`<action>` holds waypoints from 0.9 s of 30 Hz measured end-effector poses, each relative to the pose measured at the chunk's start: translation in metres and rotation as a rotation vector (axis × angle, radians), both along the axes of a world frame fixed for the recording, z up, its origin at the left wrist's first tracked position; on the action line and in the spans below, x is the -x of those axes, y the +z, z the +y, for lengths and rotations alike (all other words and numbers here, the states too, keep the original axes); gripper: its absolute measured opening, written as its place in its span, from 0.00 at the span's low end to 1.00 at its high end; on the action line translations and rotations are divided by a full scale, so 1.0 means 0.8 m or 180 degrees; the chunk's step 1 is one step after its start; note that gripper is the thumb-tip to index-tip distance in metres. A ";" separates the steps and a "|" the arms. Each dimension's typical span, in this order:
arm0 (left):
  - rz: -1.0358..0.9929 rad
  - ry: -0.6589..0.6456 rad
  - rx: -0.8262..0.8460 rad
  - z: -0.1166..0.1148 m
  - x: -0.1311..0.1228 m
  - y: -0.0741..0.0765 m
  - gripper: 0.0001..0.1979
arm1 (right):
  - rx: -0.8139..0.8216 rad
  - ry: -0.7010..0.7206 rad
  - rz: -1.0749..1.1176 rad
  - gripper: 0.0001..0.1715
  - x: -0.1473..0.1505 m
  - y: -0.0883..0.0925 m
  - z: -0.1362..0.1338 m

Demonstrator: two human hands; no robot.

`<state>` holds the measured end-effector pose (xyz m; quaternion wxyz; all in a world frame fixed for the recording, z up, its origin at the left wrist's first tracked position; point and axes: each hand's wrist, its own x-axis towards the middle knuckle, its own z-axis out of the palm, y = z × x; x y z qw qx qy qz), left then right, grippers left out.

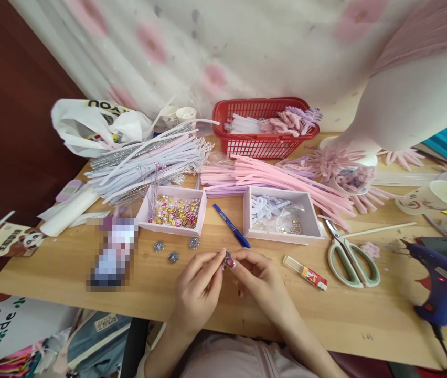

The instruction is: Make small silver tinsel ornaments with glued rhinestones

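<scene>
My left hand [199, 283] and my right hand [262, 275] meet over the front of the wooden table. Between their fingertips they pinch a small silver glittery rosette [227, 256], mostly hidden by the fingers. Three similar pieces lie left of the hands: one silver rosette [159, 246], a second silver rosette [173, 257] and a third silver rosette [194, 242]. Just beyond the fingers is a blue pen [231, 226]. A box of gems and beads [172, 230] stands behind the rosettes, and a second box [286, 235] holds pale loops and small gems.
Pink pipe cleaners [278, 178] and white pipe cleaners [148, 168] lie behind the boxes, before a red basket [263, 144]. To the right are a lighter [306, 273], scissors [351, 260], a blue glue gun [439, 283] and a paper cup [436, 197]. A blurred-out object [115, 252] lies left.
</scene>
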<state>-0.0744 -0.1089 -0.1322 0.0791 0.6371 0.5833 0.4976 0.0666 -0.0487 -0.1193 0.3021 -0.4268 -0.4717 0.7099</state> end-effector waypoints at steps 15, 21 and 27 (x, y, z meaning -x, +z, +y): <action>-0.0505 -0.0489 0.0165 0.017 0.004 0.013 0.14 | 0.0956 0.0084 0.0554 0.13 -0.007 -0.002 0.010; -0.0619 -0.0526 0.0269 0.018 0.000 0.015 0.15 | 0.0737 -0.0068 0.0677 0.07 -0.007 -0.003 0.009; -0.1031 -0.0498 0.0463 0.019 -0.001 0.016 0.14 | 0.0732 -0.0034 0.0835 0.08 -0.010 -0.003 0.010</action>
